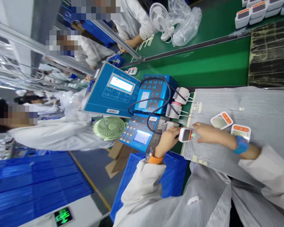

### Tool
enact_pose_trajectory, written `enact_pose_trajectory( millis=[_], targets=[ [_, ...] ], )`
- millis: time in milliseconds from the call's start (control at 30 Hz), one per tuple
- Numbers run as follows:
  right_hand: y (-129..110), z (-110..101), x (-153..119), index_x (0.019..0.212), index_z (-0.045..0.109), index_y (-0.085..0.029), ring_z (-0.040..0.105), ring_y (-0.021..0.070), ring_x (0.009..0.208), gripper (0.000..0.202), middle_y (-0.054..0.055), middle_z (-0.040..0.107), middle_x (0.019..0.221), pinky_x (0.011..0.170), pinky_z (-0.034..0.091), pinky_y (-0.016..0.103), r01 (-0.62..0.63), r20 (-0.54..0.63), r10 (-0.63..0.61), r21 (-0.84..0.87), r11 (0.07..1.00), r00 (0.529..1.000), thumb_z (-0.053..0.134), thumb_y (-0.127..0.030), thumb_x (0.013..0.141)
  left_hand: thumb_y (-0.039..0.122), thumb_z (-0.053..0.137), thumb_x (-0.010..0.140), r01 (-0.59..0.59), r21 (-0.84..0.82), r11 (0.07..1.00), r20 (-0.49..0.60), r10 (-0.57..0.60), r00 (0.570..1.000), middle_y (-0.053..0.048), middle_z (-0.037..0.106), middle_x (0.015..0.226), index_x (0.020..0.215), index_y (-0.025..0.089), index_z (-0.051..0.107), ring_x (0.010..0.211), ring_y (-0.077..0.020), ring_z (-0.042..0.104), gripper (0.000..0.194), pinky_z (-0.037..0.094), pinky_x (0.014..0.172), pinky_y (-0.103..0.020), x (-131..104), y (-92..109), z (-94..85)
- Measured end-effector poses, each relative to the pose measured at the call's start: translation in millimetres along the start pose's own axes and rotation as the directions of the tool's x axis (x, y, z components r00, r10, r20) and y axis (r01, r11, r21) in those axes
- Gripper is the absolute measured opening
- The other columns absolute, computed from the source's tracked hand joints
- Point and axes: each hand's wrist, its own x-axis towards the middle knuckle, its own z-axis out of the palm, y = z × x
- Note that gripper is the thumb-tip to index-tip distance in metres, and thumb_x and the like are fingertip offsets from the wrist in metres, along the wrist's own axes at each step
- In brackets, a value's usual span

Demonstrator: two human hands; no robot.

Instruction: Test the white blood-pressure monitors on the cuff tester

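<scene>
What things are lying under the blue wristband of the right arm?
Under the blue wristband there is part of a white device with an orange panel, on the grey mat. Its orange end shows; its lower part is covered and cannot be seen.

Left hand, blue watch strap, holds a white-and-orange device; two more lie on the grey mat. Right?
No, the watch strap is orange, per the head view. The rest stands: left hand holds the device, two more lie on the grey mat.

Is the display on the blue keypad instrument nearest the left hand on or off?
On: the display is lit, glowing pale against the blue keypad instrument.
</scene>
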Motion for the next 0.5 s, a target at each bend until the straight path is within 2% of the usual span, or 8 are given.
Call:
enact_pose_trajectory(
  millis=[33,67,100,167,300,367,433,500],
  targets=[
    [-6,26,1,0.127,0.063,-0.015,0.060,0.0377,0.120,0.079,0.018,0.062,0.128,0.104,0.050,0.050,0.036,0.043,-0.028,-0.206,0.978,0.999,0.093,-0.006,0.055,0.004,0.061,0.083,0.011,0.027,1.000,-0.007,-0.011,1.000,-0.011,0.074,0.113,0.119,0.020,0.071,0.105,-0.0264,0.068,0.041,0.058,0.094,-0.043,0,-3,2.2],
    [-12,46,1,0.136,0.057,-0.014,0.057,0.0387,0.123,0.085,0.020,0.058,0.134,0.102,0.052,0.050,0.034,0.032,-0.024,-0.334,0.942,0.999,0.093,-0.012,0.059,0.003,0.062,0.081,0.015,0.045,0.999,-0.015,-0.014,1.000,-0.011,0.075,0.112,0.116,0.020,0.072,0.104,-0.0265,0.069,0.040,0.058,0.092,-0.042,0,-6,3.3],
    [-15,60,0,0.143,0.050,-0.014,0.056,0.0387,0.125,0.089,0.021,0.055,0.137,0.100,0.053,0.050,0.022,0.020,-0.015,-0.416,0.909,1.000,0.092,-0.018,0.065,0.002,0.062,0.080,0.010,0.057,0.998,-0.023,-0.009,1.000,-0.011,0.074,0.112,0.114,0.020,0.073,0.105,-0.0268,0.068,0.039,0.059,0.092,-0.042,0,-8,3.8],
    [-18,72,-2,0.149,0.041,-0.015,0.056,0.0361,0.125,0.087,0.020,0.055,0.137,0.096,0.056,0.047,-0.010,-0.015,0.003,-0.502,0.865,1.000,0.086,-0.028,0.076,0.004,0.064,0.080,-0.013,0.066,0.998,-0.027,0.015,1.000,-0.011,0.074,0.114,0.113,0.019,0.073,0.107,-0.0273,0.068,0.037,0.059,0.094,-0.042,-1,-11,3.7],
    [-28,56,-11,0.150,0.040,-0.016,0.055,0.0326,0.126,0.084,0.018,0.049,0.144,0.095,0.056,0.043,-0.024,0.004,0.032,-0.548,0.836,0.999,0.083,-0.026,0.078,0.007,0.064,0.084,-0.073,0.021,0.997,-0.012,0.073,0.997,-0.011,0.072,0.120,0.122,0.020,0.068,0.113,-0.0264,0.067,0.041,0.058,0.099,-0.043,-4,-12,-0.8],
    [-37,40,-22,0.139,0.053,-0.013,0.058,0.0354,0.119,0.062,0.021,0.054,0.139,0.089,0.057,0.045,-0.093,-0.053,0.077,-0.634,0.768,0.996,0.076,-0.018,0.081,0.007,0.061,0.085,-0.094,-0.018,0.995,-0.011,0.094,0.996,-0.012,0.068,0.129,0.132,0.020,0.062,0.120,-0.0257,0.065,0.048,0.056,0.104,-0.044,-7,-11,-9.7],
    [-43,22,-36,0.128,0.061,-0.008,0.057,0.0415,0.116,0.041,0.027,0.058,0.133,0.086,0.055,0.053,-0.268,-0.251,0.116,-0.744,0.613,0.961,0.064,-0.013,0.088,0.007,0.058,0.086,-0.085,-0.031,0.996,-0.003,0.085,0.996,-0.012,0.062,0.138,0.139,0.020,0.056,0.127,-0.0258,0.061,0.054,0.056,0.104,-0.045,-9,-8,-25.2],
    [-43,6,-51,0.128,0.060,0.000,0.053,0.0489,0.118,0.040,0.035,0.054,0.136,0.088,0.050,0.061,-0.478,-0.479,0.121,-0.753,0.453,0.869,0.058,-0.014,0.091,0.008,0.056,0.087,-0.055,-0.010,0.998,0.004,0.055,0.998,-0.011,0.060,0.141,0.141,0.022,0.053,0.128,-0.0257,0.059,0.055,0.057,0.102,-0.044,-7,-2,-45.7]
  ],
)
